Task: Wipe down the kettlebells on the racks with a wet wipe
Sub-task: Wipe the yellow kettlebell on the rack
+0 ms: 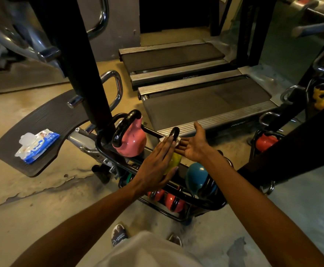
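Observation:
A black wire rack (pixel 103 151) holds a pink kettlebell (pixel 132 139), a yellow kettlebell (pixel 173 160) and a blue kettlebell (pixel 197 176) on top, with red kettlebells (pixel 173 203) lower down. My left hand (pixel 157 162) lies flat with straight fingers against the yellow kettlebell's black handle (pixel 174 132), pressing a white wet wipe (pixel 177 140) onto it. On the handle's other side my right hand (pixel 193 143) is open, palm up, its fingertips touching the wipe. Most of the yellow kettlebell is hidden behind my left hand.
A blue pack of wet wipes (pixel 38 146) lies open on a dark curved footplate (pixel 32 132) at the left. Two treadmills (pixel 205 101) stand behind the rack. A black post (pixel 84 64) rises beside the pink kettlebell. Another rack with a red kettlebell (pixel 266 141) is at the right.

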A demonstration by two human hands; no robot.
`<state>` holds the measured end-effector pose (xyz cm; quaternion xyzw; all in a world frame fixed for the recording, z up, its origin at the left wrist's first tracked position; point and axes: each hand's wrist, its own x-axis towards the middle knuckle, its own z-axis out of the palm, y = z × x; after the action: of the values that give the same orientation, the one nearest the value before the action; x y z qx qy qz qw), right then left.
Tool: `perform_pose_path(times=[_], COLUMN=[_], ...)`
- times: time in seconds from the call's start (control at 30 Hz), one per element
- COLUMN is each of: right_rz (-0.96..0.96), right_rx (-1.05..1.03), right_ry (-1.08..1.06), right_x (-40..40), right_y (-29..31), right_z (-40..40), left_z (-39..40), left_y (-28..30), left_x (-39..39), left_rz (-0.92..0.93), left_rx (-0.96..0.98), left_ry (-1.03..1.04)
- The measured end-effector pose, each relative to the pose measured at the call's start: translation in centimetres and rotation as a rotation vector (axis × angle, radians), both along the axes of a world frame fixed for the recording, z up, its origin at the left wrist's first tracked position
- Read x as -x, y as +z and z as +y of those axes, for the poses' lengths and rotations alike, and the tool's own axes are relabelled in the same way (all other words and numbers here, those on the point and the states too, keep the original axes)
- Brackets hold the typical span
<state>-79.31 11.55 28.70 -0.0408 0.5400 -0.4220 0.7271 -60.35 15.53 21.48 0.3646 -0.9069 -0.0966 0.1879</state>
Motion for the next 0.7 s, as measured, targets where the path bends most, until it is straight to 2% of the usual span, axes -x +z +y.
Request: perform_pose_path(times=[0.1, 0.17, 0.3, 0.37, 0.47, 0.53, 0.6, 0.7], right_rz=[0.018, 0.015, 0.0, -0.007, -0.019, 0.0, 0.057, 0.141], right_rx=[0.006, -0.007, 0.02, 0.033, 0.052, 0.067, 0.088, 0.105], right_ry=[0.102, 0.116, 0.103, 0.122, 0.073, 0.034, 0.026, 0.058], right_x=[0.0, 0.6, 0.7, 0.4, 0.2, -0.1, -0.3, -0.4], right_y=[0.1, 0.0, -0.4, -0.4, -0.5, -0.8, -1.0, -0.8], right_z=[0.7, 1.0, 1.5, 2.1, 2.5, 2.6, 2.6, 2.6], left_z=[0.1, 0.4, 0.8, -0.8, -4.0, -4.8, -4.9, -5.0], left_y=[0.3, 0.6, 2.4, 3.0, 2.6, 2.9, 3.9, 5.4], left_x=[0.0, 0.1, 1.5, 2.4, 2.7, 2.4, 2.1, 1.3], left_rz=[0.048, 0.151, 0.637, 0.789, 0.804, 0.811, 0.78, 0.749], left_rx=[-0.023, -0.067, -0.436, -0.598, -0.973, -1.208, -1.336, -1.415], left_ry=[-0.015, 0.015, 0.447, 0.618, 0.809, 0.836, 0.784, 0.732])
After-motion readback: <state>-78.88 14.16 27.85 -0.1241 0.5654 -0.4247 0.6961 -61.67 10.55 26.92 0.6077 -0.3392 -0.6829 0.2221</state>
